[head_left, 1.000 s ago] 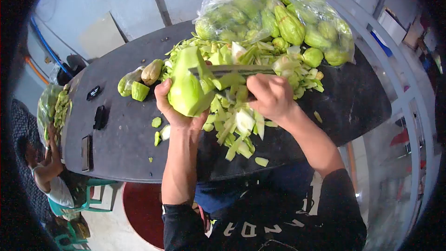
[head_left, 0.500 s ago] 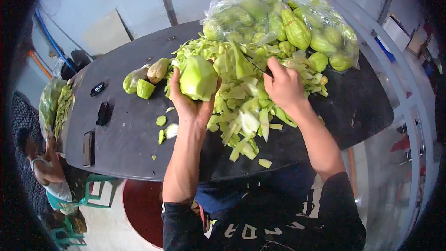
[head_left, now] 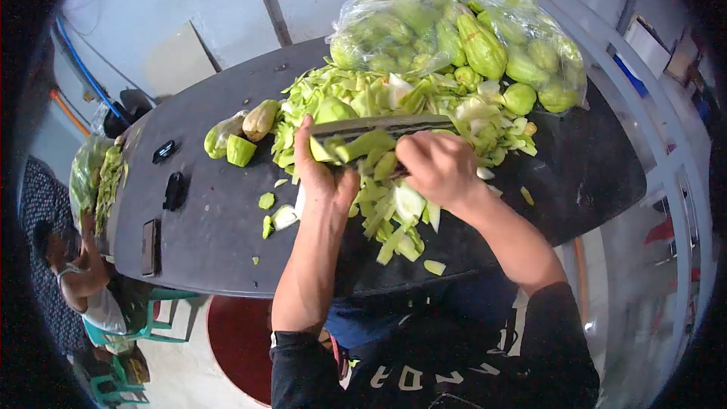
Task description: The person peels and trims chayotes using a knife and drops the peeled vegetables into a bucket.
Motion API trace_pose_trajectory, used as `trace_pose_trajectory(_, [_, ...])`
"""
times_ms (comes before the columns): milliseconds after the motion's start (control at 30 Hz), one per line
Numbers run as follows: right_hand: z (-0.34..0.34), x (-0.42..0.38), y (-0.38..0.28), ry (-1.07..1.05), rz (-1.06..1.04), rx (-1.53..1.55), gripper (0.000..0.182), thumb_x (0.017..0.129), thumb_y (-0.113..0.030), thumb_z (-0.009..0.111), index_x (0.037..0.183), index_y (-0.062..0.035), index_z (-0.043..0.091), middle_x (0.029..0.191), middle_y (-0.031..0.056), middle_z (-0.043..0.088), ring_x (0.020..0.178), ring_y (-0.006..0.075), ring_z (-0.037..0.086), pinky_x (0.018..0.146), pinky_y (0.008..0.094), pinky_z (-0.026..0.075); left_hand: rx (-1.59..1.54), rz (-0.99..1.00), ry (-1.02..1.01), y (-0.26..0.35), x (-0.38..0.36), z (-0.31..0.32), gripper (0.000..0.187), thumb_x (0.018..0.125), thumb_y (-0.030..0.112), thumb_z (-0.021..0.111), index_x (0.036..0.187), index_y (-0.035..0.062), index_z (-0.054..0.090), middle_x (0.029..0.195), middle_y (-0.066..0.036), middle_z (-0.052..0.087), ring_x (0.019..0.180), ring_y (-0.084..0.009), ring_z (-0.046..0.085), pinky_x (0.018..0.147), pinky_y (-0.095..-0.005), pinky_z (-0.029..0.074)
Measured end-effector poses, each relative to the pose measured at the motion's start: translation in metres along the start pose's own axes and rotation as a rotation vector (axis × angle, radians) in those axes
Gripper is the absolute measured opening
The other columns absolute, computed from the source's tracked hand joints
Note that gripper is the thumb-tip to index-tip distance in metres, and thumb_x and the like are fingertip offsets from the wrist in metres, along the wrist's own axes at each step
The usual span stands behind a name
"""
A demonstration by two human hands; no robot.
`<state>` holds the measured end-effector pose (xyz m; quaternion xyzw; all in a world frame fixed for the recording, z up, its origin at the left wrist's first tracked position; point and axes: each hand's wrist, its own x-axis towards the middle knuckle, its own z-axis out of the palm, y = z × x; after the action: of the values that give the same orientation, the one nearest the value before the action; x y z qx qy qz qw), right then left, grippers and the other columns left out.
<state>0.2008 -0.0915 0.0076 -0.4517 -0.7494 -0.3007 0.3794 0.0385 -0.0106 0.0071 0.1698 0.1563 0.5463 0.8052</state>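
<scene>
In my left hand [head_left: 326,182] is a peeled, pale green chayote [head_left: 335,111], partly covered by the knife. My right hand [head_left: 443,170] is closed around the handle of a knife [head_left: 394,126], its handle mostly hidden by my fingers. The wide blade lies across the front of the chayote. Blurred green slices [head_left: 371,144] show just below the blade, between my hands. Under and behind both hands spreads a heap of green and white chayote peelings [head_left: 409,204].
A clear plastic bag full of chayotes [head_left: 485,45] rests at the back right of the dark table [head_left: 212,238]. Two whole chayotes and a cut piece [head_left: 241,150] lie left of the heap. A phone [head_left: 151,246] is near the left edge. Another person [head_left: 87,280] sits at far left.
My right hand has brought the knife left and down from above the heap onto the chayote. The chayote is now largely behind the blade, and green slices are coming away.
</scene>
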Motion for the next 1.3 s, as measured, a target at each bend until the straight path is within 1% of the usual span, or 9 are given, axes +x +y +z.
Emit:
trace_pose_trajectory(167, [0.000,0.001,-0.006,0.010,-0.081,-0.049,0.011,0.074,-0.007,0.061,0.082,-0.0060,0.053,0.061,0.0034,0.050,0.052,0.0189,0.058,0.046,0.0312,0.048,0.053,-0.103,0.000,-0.004,-0.009,0.001,0.047,0.086,0.048,0.058,0.107,0.0054,0.062,0.102,-0.012,0.066,0.092,-0.0280,0.063,0.085,-0.0414,0.052])
trace_pose_trajectory(400, [-0.006,0.002,-0.006,0.026,-0.050,0.011,0.010,0.074,-0.006,0.060,0.080,-0.0074,0.053,0.062,0.0047,0.053,0.051,0.0209,0.058,0.046,0.0329,0.049,0.071,-0.073,-0.019,-0.001,-0.018,0.008,0.048,0.085,0.044,0.060,0.114,0.0044,0.059,0.108,-0.012,0.065,0.096,-0.0281,0.062,0.089,-0.0419,0.051])
trace_pose_trajectory(600, [-0.013,0.002,0.003,-0.007,0.054,0.047,0.018,0.066,-0.004,0.064,0.076,-0.0100,0.051,0.060,0.0045,0.054,0.052,0.0243,0.061,0.044,0.0363,0.049,0.043,-0.018,-0.221,0.002,-0.010,-0.002,0.050,0.085,0.039,0.061,0.120,0.0042,0.056,0.111,-0.010,0.064,0.103,-0.0254,0.061,0.096,-0.0404,0.049])
trace_pose_trajectory(733, [-0.019,0.008,-0.008,0.015,0.034,0.132,0.019,0.064,-0.004,0.065,0.075,-0.0100,0.050,0.059,0.0050,0.052,0.051,0.0260,0.060,0.044,0.0384,0.048,0.044,-0.048,-0.134,0.006,-0.007,-0.007,0.048,0.084,0.038,0.061,0.118,0.0036,0.056,0.109,-0.011,0.064,0.097,-0.0249,0.063,0.087,-0.0397,0.054])
trace_pose_trajectory(867, [-0.007,-0.002,0.011,-0.032,0.142,0.104,0.026,0.063,-0.004,0.070,0.079,-0.0054,0.050,0.066,0.0089,0.056,0.057,0.0314,0.060,0.049,0.0400,0.047,0.157,-0.024,-0.239,0.007,-0.019,0.008,0.055,0.082,0.038,0.061,0.122,0.0015,0.053,0.104,-0.015,0.064,0.092,-0.0289,0.065,0.079,-0.0443,0.057])
trace_pose_trajectory(1100, [0.004,-0.005,0.030,-0.141,0.401,0.126,0.021,0.076,-0.007,0.064,0.090,-0.0067,0.048,0.072,0.0137,0.064,0.064,0.0384,0.064,0.055,0.0476,0.051,0.270,-0.102,-0.457,0.009,-0.018,0.003,0.061,0.081,0.043,0.057,0.125,0.0019,0.051,0.110,-0.018,0.062,0.091,-0.0308,0.066,0.074,-0.0466,0.057])
trace_pose_trajectory(1200, [0.002,-0.008,0.034,-0.227,0.530,0.102,0.021,0.078,-0.009,0.064,0.090,-0.0062,0.048,0.071,0.0147,0.063,0.065,0.0388,0.064,0.056,0.0483,0.051,0.146,-0.137,-0.478,0.007,-0.016,0.003,0.056,0.085,0.044,0.055,0.125,0.0051,0.053,0.113,-0.015,0.062,0.096,-0.0285,0.064,0.079,-0.0454,0.054])
trace_pose_trajectory(1267, [0.002,-0.006,0.032,-0.163,0.447,0.088,0.022,0.076,-0.007,0.067,0.087,-0.0052,0.048,0.071,0.0151,0.063,0.065,0.0373,0.064,0.054,0.0461,0.049,-0.055,-0.124,-0.216,0.005,-0.009,0.008,0.051,0.090,0.046,0.051,0.125,0.0093,0.054,0.113,-0.011,0.063,0.102,-0.0256,0.060,0.084,-0.0427,0.049])
trace_pose_trajectory(1300, [0.003,-0.007,0.028,-0.107,0.379,0.084,0.024,0.074,-0.005,0.069,0.084,-0.0042,0.048,0.070,0.0155,0.062,0.064,0.0359,0.064,0.051,0.0438,0.048,-0.062,-0.161,-0.274,0.009,-0.004,0.004,0.050,0.093,0.050,0.048,0.125,0.0121,0.055,0.115,-0.009,0.062,0.106,-0.0241,0.057,0.087,-0.0395,0.044])
